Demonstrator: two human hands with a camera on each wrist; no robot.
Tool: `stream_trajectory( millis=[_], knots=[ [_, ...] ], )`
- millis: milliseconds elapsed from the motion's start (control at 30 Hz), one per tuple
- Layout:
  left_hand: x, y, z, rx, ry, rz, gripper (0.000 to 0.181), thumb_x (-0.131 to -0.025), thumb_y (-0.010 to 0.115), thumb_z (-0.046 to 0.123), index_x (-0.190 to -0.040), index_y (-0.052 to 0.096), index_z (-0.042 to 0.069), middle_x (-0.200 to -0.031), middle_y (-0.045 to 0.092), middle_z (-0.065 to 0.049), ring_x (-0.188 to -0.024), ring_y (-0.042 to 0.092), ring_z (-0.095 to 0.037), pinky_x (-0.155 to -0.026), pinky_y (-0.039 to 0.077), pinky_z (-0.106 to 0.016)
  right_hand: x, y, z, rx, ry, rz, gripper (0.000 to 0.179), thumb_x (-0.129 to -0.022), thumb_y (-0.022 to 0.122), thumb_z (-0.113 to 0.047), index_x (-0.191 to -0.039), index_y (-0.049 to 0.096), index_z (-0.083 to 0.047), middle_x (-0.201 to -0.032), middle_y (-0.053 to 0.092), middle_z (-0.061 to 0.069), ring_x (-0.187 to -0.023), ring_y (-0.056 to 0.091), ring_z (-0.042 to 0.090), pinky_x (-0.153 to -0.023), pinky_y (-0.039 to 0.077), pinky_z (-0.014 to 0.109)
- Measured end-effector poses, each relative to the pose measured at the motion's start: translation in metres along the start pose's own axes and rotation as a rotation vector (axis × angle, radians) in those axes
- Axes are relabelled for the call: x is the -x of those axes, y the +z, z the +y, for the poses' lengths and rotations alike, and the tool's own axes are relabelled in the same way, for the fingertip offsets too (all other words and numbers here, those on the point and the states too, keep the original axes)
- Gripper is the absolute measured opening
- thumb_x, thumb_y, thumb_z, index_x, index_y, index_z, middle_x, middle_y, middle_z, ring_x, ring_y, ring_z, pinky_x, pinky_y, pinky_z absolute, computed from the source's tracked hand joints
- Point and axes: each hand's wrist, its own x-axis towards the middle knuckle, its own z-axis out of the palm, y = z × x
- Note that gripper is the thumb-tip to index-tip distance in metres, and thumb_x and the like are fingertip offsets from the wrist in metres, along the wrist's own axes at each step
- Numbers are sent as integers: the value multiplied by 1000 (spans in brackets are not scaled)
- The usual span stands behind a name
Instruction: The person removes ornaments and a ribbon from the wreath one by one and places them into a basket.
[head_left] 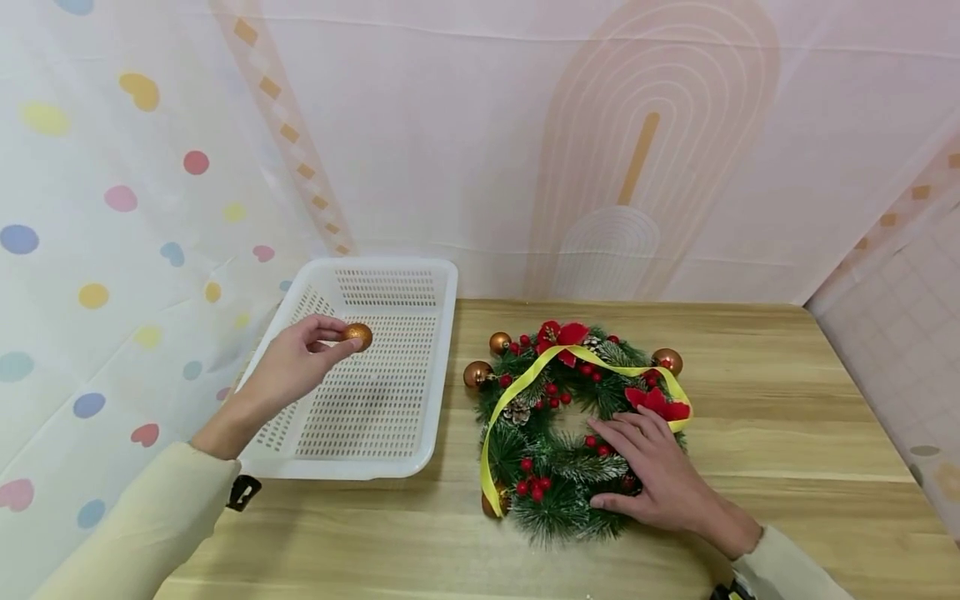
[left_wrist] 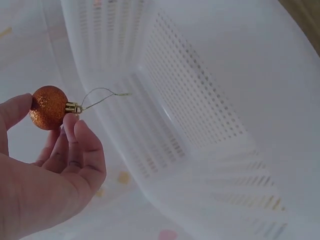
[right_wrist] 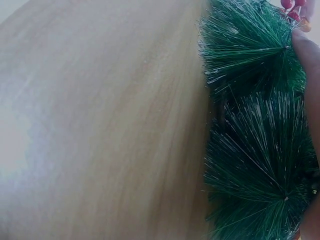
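My left hand (head_left: 296,358) is above the white perforated basket (head_left: 441,367). Thumb and fingertips pinch a glittery copper-orange Christmas bauble (head_left: 357,336). From the gold cap of the bauble (left_wrist: 48,107) a thin string loop sticks out, as the left wrist view shows. A green Christmas wreath (head_left: 508,448) lies flat on the table, trimmed with red flowers, berries, pine cones and several copper baubles. Across its top and left side runs a loose yellow ribbon (head_left: 517,382). My right hand (head_left: 660,479) rests on the wreath's lower right part, fingers spread over the greenery (right_wrist: 255,145).
The basket stands at the left of the wood-grain table (head_left: 772,400), close to the dotted cloth (head_left: 135,275). A pale patterned cloth (head_left: 450,150) hangs behind. Copper baubles (head_left: 477,374) jut out past the wreath's edge.
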Motion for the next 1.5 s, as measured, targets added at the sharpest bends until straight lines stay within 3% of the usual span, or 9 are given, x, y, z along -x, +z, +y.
stream_trajectory(
  millis=[467,767,1100,1233,1500],
  knots=[
    [-12,-10,-25,-42,-74,-81,56,-98,57,48,-128,53,1,-125,58,-21,-113,55,-35,-86,46,-42,0,0,0,1,7,-21,89,-82,67,-66,-152,40,-17,-135,59,5,-128,45,32,-111,20,54],
    [-12,-11,-27,-49,-108,-97,59,-98,56,50,-130,51,2,-128,56,-22,-116,53,-36,-89,46,-45,0,0,0,-1,19,-24,90,-81,68,-66,-149,44,-12,-135,58,6,-128,45,33,-111,19,55],
    [-8,-12,-22,-74,-151,-123,64,-99,55,48,-139,44,-1,-135,52,-27,-120,52,-42,-90,47,-51,0,0,0,5,11,-17,92,-81,68,-67,-153,38,-18,-132,60,6,-127,45,31,-110,20,55],
    [-2,-9,-15,-76,-125,-117,61,-100,54,45,-139,45,0,-134,54,-25,-119,53,-41,-89,49,-50,0,0,0,-1,16,-21,92,-81,68,-66,-153,39,-17,-132,61,7,-127,46,32,-110,20,55],
    [18,6,24,-58,40,7,40,-100,58,35,-126,57,4,-120,64,-15,-105,59,-29,-74,50,-33,0,0,0,-14,29,-25,90,-80,69,-65,-149,45,-12,-132,60,7,-127,45,32,-110,20,57]
  ],
)
